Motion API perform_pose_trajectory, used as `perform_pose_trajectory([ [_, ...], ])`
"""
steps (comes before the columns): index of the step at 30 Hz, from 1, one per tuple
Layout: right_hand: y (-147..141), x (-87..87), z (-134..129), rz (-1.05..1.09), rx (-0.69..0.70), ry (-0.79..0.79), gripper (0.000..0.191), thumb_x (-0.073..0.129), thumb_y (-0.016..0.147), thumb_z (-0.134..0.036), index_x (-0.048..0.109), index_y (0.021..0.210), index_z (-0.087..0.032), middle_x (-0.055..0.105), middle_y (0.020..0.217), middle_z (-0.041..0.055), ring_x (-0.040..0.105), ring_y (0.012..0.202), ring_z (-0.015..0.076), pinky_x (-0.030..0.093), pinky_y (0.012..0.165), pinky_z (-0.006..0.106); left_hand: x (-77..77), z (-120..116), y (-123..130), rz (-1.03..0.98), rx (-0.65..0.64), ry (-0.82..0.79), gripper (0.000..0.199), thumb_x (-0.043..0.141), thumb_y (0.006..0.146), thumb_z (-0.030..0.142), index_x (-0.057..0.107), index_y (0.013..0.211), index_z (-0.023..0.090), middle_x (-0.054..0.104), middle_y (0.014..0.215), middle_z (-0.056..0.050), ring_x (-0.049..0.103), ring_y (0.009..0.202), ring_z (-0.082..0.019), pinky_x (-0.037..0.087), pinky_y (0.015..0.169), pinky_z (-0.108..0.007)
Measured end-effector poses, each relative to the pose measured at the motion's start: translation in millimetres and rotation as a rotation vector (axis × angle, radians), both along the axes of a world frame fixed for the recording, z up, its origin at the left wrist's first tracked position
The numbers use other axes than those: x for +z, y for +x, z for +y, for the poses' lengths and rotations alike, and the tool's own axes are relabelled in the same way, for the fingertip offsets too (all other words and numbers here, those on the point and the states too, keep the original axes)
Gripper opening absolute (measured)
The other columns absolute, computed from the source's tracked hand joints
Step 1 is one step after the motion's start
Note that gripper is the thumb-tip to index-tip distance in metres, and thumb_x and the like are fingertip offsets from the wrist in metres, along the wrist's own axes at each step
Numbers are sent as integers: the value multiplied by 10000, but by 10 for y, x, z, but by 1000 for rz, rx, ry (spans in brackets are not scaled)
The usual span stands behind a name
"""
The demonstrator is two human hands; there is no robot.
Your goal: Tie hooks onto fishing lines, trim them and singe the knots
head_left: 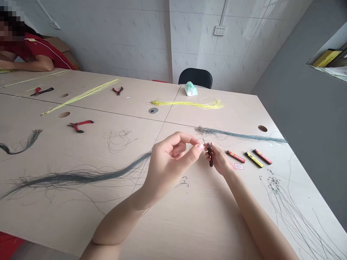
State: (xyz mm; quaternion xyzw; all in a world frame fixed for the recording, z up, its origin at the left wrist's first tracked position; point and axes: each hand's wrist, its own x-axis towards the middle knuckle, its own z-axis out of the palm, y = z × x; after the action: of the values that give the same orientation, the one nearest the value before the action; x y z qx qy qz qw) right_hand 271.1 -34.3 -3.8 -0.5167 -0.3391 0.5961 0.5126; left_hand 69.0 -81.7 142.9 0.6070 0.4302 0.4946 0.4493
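Observation:
My left hand (173,162) is raised over the table, thumb and fingertips pinched on a thin dark cord (199,141). Close on its right, my right hand (218,159) is closed round a small dark cutting tool (210,155), held upright near the left fingertips. A long bundle of dark blue-grey cords (89,177) lies left of my left hand. Behind both hands another blue-grey bundle (244,136) stretches to the right edge. Several small dark hooks (184,182) lie on the table below the hands.
Lighters (254,159) lie right of my right hand, with loose hooked cords (275,186) nearer the right edge. Red-handled pliers (81,125), yellow cords (189,104) and a tissue pack (191,89) are farther back. A person in red (46,54) leans at the far left.

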Motion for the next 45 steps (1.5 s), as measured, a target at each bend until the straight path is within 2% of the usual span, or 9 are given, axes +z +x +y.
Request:
perform_pose_trajectory([
  [6,-46,220,-1,280,-51,-117,339,652,843,-493,646,831,-154,492,688,-18,386,506,72,366,416,190,9,-25,3,16,7,37,103,669,836,280,652,752,223,219,559,79,211,468,-63,208,406,-205],
  [11,-104,279,-2,435,-25,-248,217,568,938,-297,586,777,-153,517,702,5,497,561,78,498,538,184,-20,-34,2,25,18,97,96,666,851,266,655,764,227,224,553,81,220,468,-62,215,408,-203],
  [15,-157,569,-163,442,36,-257,254,549,960,-398,588,861,-168,416,619,-56,301,419,39,284,348,136,-36,-70,25,51,94,274,75,666,848,198,649,780,223,223,563,83,232,477,-60,231,425,-205],
  [18,-221,977,-440,220,144,-13,326,514,963,-506,628,1000,-203,375,625,-69,199,421,31,166,350,149,-29,-107,38,80,152,419,83,674,825,147,643,790,216,255,566,85,249,483,-57,243,437,-210],
  [21,-307,1321,-741,-178,61,404,342,461,991,-504,655,1072,-235,409,648,-46,269,458,59,258,403,200,-12,-136,27,73,112,369,77,684,829,174,642,787,222,244,555,88,248,473,-57,242,428,-207],
  [23,-357,1418,-882,-431,-21,643,280,467,1008,-423,655,1121,-248,437,662,-31,367,512,89,345,467,231,-5,-147,10,47,70,277,80,685,840,208,642,777,231,218,554,85,238,466,-60,234,413,-201],
  [26,-393,1393,-961,-687,-27,842,248,510,1001,-284,612,1224,-248,519,718,-11,477,599,118,414,541,255,-7,-151,-9,9,41,205,81,678,855,238,646,781,245,199,565,78,238,468,-65,234,407,-193],
  [31,-380,1303,-918,-885,-60,990,298,553,968,-163,583,1259,-215,616,824,19,519,631,120,435,568,260,-10,-160,2,15,37,207,101,675,858,243,637,765,254,205,563,74,232,476,-70,228,410,-191],
  [45,-398,1290,-931,-997,-130,1072,201,558,961,-166,606,1155,-183,680,856,43,575,647,129,480,593,261,-8,-180,23,-3,-43,190,108,667,851,214,610,761,234,223,543,85,238,467,-67,223,411,-210],
])
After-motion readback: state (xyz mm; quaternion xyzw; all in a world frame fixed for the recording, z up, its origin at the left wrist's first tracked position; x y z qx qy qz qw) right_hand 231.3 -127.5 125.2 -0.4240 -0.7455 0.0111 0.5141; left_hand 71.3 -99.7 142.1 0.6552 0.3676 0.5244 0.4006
